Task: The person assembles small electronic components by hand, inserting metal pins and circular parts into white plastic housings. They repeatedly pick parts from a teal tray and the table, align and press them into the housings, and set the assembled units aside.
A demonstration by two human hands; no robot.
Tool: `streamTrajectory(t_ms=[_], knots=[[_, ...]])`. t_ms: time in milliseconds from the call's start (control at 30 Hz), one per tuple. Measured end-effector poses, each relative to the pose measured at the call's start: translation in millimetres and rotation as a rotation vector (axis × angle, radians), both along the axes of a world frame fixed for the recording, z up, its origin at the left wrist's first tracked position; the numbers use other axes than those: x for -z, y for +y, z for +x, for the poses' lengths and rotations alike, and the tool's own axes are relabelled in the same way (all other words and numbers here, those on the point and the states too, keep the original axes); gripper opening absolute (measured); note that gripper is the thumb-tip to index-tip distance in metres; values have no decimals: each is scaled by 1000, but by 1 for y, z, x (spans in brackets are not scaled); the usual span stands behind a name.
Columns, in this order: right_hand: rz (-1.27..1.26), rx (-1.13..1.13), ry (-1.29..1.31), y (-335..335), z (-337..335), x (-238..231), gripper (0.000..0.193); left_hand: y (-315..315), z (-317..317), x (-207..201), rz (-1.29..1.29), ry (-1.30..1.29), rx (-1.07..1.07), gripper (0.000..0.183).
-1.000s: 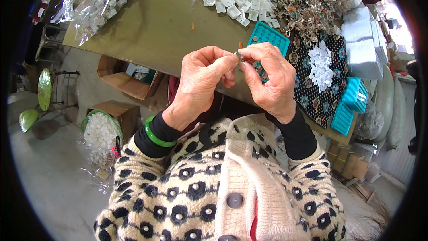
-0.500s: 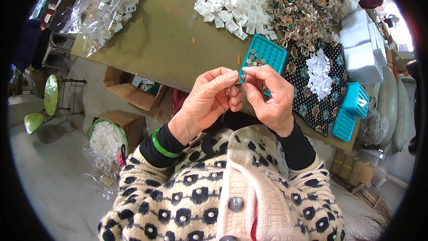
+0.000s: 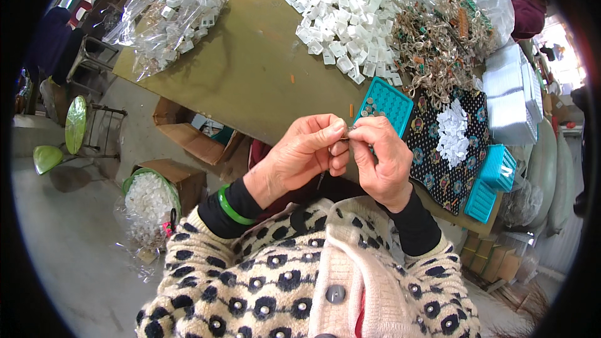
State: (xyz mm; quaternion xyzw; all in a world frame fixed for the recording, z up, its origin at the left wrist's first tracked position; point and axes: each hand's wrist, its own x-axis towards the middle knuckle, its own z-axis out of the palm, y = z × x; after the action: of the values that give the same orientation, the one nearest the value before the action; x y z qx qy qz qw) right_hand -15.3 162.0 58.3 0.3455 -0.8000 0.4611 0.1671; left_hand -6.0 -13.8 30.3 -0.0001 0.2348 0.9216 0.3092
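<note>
My left hand [image 3: 307, 153] and my right hand [image 3: 383, 159] meet in front of my chest, near the table's front edge. Thumb and fingertips of each are pinched together on a tiny piece between them, too small and too covered to name. Just beyond my right fingers lies a teal tray [image 3: 393, 107] with rows of round hollows. Several small round silvery pieces [image 3: 369, 107] rest on its left part, partly hidden behind my fingers.
White plastic pieces [image 3: 344, 19] are heaped at the back, beside tangled metal-and-wire parts [image 3: 432, 50]. White chips [image 3: 452, 134] lie on a dark patterned cloth [image 3: 435, 178]. Teal trays [image 3: 481, 188] and stacked white trays [image 3: 504, 87] stand right; a filled clear bag [image 3: 181, 15] lies left.
The whole view has shifted, so table and tray sit slightly lower and further right. My right fingers have drawn in closer to the left fingertips; both hands stay pinched together.
</note>
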Motion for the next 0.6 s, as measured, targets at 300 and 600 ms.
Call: streamTrajectory(t_ms=[300,600], knots=[[-353,32,-746,2,7,0,9,-43,-118,11,-1710,1439,-674,19],[-341,8,-767,4,-2,0,9,-53,-138,16,-1657,1428,-774,25]])
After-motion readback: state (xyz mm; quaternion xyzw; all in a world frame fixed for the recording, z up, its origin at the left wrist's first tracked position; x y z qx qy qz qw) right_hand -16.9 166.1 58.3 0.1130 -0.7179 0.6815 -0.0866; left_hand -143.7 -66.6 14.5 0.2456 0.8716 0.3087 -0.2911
